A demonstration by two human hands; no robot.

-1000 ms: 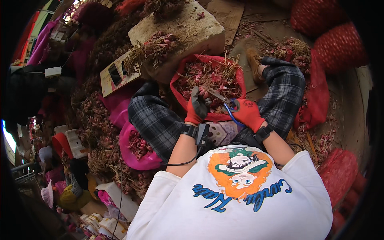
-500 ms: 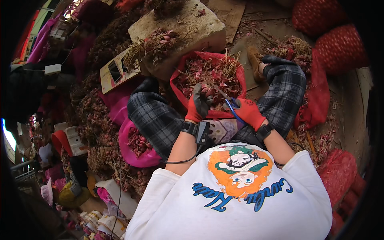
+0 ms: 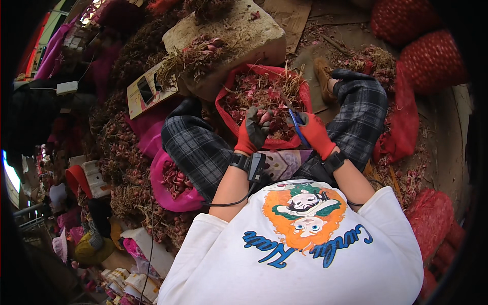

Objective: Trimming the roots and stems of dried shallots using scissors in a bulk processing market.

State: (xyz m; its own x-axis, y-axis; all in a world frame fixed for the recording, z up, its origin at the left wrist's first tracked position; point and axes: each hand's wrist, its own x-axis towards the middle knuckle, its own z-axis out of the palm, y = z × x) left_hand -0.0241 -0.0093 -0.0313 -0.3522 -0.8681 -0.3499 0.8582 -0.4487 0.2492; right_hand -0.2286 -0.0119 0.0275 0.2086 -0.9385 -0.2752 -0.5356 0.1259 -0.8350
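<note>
In the head view, the scissors (image 3: 299, 128) are pointing more steeply now than a second ago: then the blades were reaching toward about 10 o'clock, close by the left hand (image 3: 254, 129), and now they are aiming nearer 11 o'clock, leaving a wider gap between the blades and that hand. The left hand is keeping almost the same place, while the pink shallots (image 3: 265, 118) at its fingertips are showing more plainly. The right hand (image 3: 314, 133), also wearing a red glove with a dark palm, is closing round the blue handles; whether the blades are standing apart or together, I cannot tell, since they are blending into the husks behind. The left hand's fingers are curling in and clamping on the shallots, which are sitting at its 1 o'clock side, though how many it is holding is too small to tell. The scissors' long axis is running from about 5 o'clock at the handles to 11 o'clock at the blades, and they are lying at the left hand's 3 o'clock, over the near right part of the red bag (image 3: 306, 95). Beyond the bag, toward 11 o'clock, a stone block (image 3: 244, 30) is bearing a dry bunch (image 3: 203, 53) of shallots.
</note>
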